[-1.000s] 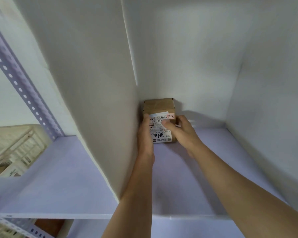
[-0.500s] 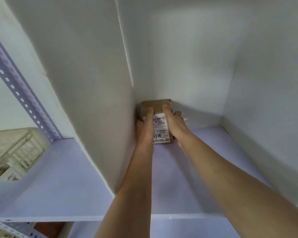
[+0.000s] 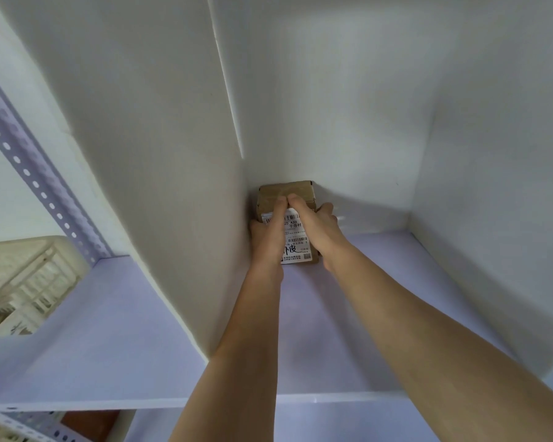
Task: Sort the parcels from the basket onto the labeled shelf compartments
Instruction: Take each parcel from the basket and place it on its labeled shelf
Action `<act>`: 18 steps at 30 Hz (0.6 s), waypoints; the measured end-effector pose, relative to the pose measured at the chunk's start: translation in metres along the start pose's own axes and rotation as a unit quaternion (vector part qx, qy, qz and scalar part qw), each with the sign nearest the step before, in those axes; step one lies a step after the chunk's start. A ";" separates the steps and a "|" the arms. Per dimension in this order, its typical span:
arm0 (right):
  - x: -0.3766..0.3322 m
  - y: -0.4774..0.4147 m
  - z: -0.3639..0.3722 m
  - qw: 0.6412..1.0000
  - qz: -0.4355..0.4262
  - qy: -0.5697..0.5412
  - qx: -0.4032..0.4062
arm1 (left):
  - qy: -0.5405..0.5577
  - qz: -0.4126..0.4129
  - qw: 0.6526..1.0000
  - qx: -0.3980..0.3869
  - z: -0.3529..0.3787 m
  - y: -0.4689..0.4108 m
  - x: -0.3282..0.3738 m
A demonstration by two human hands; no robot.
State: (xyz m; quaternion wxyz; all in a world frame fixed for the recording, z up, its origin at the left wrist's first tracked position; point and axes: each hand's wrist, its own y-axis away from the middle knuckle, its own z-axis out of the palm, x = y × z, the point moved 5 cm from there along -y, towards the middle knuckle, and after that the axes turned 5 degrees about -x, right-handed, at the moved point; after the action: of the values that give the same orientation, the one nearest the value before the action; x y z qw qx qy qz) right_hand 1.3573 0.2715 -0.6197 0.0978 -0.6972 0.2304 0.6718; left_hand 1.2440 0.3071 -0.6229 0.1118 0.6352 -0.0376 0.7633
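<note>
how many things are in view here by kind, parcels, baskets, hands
parcels: 1, the brown cardboard box in the back left corner of the compartment
baskets: 1, the cream plastic basket at far left
hands: 2, left hand and right hand, both on the box
total: 4

One small brown cardboard parcel (image 3: 286, 194) with one white printed shipping label (image 3: 296, 240). Two bare hands: left hand (image 3: 267, 239) and right hand (image 3: 316, 229). One cream plastic lattice basket (image 3: 23, 282). One perforated lilac metal upright (image 3: 42, 186).
</note>
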 end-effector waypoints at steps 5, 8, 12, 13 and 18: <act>-0.001 0.004 0.000 1.000 -0.003 0.002 0.003 | 0.019 -0.014 1.000 0.001 0.001 0.004 -0.001; 0.002 0.008 -0.002 1.000 0.002 -0.008 0.000 | 0.025 -0.026 0.999 -0.026 0.003 0.007 -0.003; -0.003 0.024 -0.009 0.999 0.027 -0.011 -0.016 | 0.032 -0.046 0.998 -0.027 -0.004 0.013 -0.006; -0.006 0.030 -0.013 0.999 0.028 -0.013 -0.018 | 0.028 -0.055 0.998 -0.031 -0.005 0.019 -0.004; -0.050 0.098 -0.028 0.999 0.028 -0.034 -0.017 | 0.031 -0.109 0.994 0.004 -0.017 0.053 0.003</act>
State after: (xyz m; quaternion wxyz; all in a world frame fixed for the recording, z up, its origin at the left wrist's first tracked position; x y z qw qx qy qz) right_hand 1.3384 0.1832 -0.5513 0.0749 -0.6689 0.2348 0.7013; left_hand 1.2161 0.2594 -0.6184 0.1931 0.6122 0.0382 0.7658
